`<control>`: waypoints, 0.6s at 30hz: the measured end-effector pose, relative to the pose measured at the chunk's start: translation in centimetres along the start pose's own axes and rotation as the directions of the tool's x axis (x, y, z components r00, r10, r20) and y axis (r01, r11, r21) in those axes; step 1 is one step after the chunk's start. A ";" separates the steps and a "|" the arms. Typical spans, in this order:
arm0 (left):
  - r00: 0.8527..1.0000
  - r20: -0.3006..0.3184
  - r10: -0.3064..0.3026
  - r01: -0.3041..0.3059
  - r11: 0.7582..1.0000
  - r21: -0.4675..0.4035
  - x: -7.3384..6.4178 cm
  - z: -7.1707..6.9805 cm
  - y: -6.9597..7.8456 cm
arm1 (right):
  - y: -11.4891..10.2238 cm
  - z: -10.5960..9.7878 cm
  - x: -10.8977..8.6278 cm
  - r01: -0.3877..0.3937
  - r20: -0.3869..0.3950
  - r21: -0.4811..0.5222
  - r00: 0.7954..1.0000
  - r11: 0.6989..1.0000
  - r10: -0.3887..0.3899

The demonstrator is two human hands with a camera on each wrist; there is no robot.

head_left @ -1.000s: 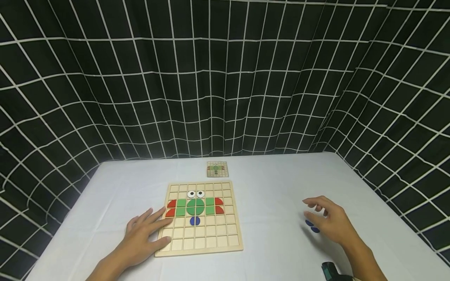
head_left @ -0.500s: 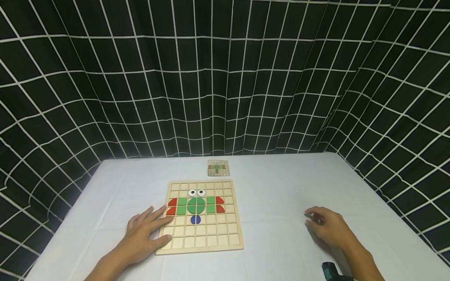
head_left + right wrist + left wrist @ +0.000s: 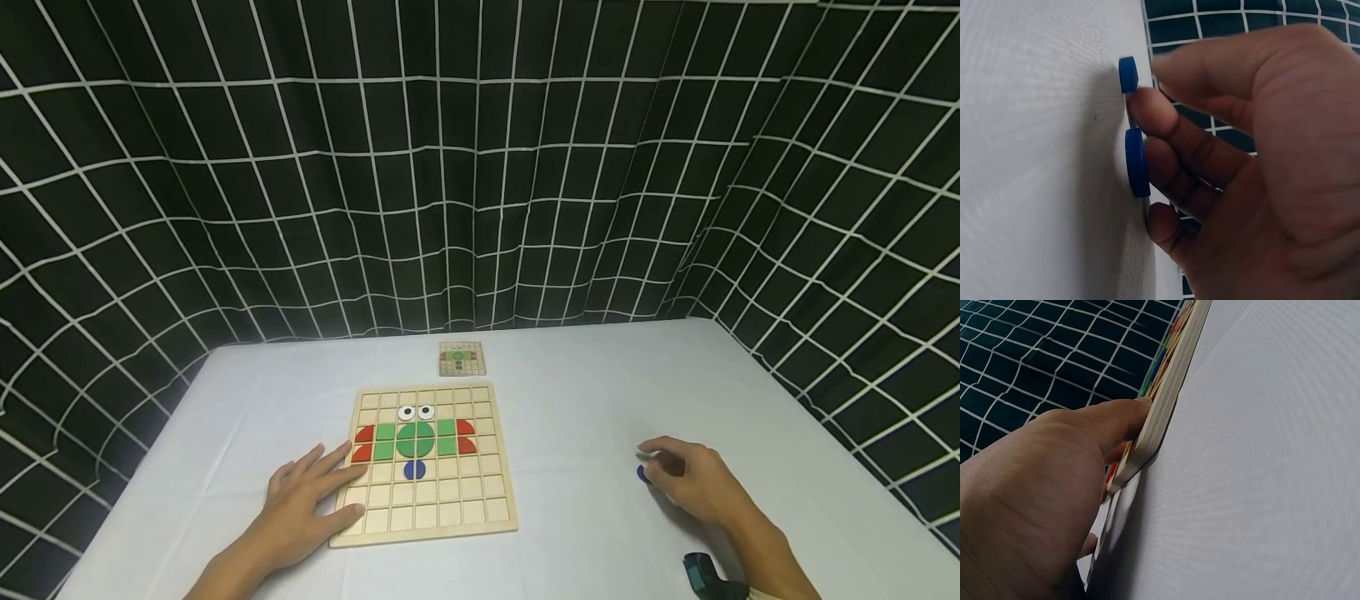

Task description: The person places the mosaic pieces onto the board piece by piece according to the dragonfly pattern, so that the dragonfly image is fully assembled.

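Observation:
My left hand rests with spread fingers on the left edge of a wooden grid board; in the left wrist view the thumb lies on the board's rim. On the board sit green pieces, red quarter-round pieces, two white eye discs and two blue pieces forming a circle. At the right, my right hand is low over the table with bent fingers. Two loose blue pieces, a smaller-looking one and a longer one, lie by its fingertips; its thumb is apart from them.
A small pattern card lies behind the board, showing a similar figure. White cloth covers the table. Black curtains with a white grid stand around the back and sides.
The right hand has lowered and shifted slightly left. The loose blue pieces by it went out of sight under the hand, and one now shows left of the thumb. The left hand stays put.

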State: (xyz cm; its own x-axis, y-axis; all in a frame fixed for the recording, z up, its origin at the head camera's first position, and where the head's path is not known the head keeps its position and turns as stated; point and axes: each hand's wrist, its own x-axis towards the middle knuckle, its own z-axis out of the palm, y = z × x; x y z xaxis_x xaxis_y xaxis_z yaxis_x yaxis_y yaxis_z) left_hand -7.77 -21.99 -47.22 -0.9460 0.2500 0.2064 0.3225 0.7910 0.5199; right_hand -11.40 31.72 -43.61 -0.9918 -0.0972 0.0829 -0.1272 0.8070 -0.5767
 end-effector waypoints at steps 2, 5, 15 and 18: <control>1.000 0.003 -0.003 0.003 1.000 0.000 0.0 0.0 0.0 | 0.0 0.0 -0.1 0.015 0.014 0.031 1.000 0.999 -0.016; 1.000 0.001 0.002 -0.002 1.000 -0.005 0.0 0.0 0.0 | 0.0 -0.1 -0.1 0.019 0.049 0.053 0.999 0.998 -0.022; 1.000 0.003 -0.001 0.001 1.000 -0.005 0.0 0.0 0.1 | 0.0 -0.3 0.1 0.026 0.118 0.043 0.993 0.999 -0.031; 1.000 0.002 -0.001 0.001 1.000 -0.004 0.0 0.0 0.1 | 0.0 -0.3 0.1 0.044 0.115 0.020 0.992 0.999 -0.046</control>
State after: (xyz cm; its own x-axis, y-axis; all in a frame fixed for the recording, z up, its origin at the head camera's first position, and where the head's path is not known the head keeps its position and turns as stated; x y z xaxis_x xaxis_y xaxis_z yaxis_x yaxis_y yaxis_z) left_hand -7.75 -21.93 -47.23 -0.9462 0.2506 0.2046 0.3221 0.7888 0.5235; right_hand -11.46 31.89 -43.39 -0.9796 -0.2005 0.0148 -0.1706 0.7900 -0.5889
